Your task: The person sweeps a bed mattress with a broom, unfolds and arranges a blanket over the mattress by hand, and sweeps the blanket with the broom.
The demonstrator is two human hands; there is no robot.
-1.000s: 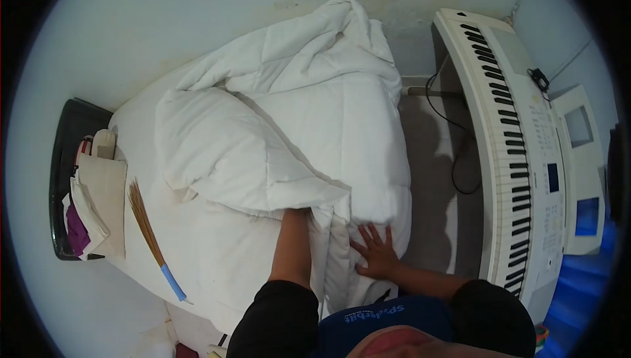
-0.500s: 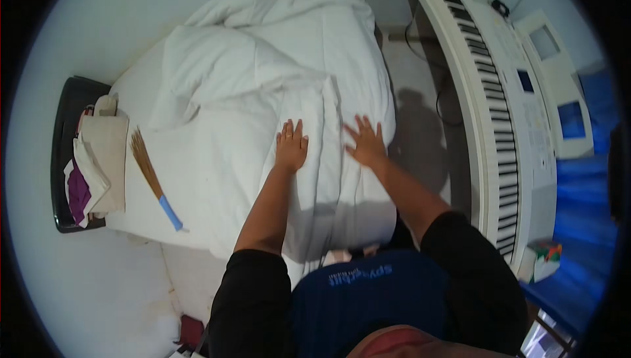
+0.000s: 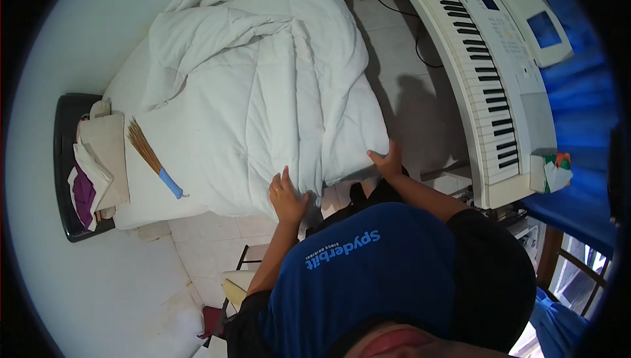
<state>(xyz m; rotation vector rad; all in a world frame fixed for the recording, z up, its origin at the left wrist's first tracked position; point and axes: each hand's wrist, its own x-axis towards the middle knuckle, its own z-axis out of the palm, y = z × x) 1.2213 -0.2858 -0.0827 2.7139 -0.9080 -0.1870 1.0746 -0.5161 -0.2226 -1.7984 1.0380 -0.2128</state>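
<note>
A thick white comforter [image 3: 263, 89] lies rumpled over the bed, with a loose fold across its upper part. My left hand [image 3: 288, 199] rests on the comforter near the bed's front edge, fingers apart. At the comforter's right front corner is my right hand [image 3: 390, 159], thumb stretched toward the cloth and the other fingers partly hidden; whether it grips the cloth is unclear. A stick brush with a blue handle [image 3: 172, 184] lies on the white sheet [image 3: 197, 190] left of my left hand.
A white electronic keyboard [image 3: 490, 89] stands on the right, a small box [image 3: 551, 173] at its near end. Tiled floor and a cable [image 3: 420, 56] lie between it and the bed. At the far left, a black headboard [image 3: 66, 161] borders a beige pillow [image 3: 115, 161] and folded cloths.
Both hands have moved down to the bed's front edge, the right one to the corner. The comforter's near part now looks flatter. The view has shifted, showing more floor and the window.
</note>
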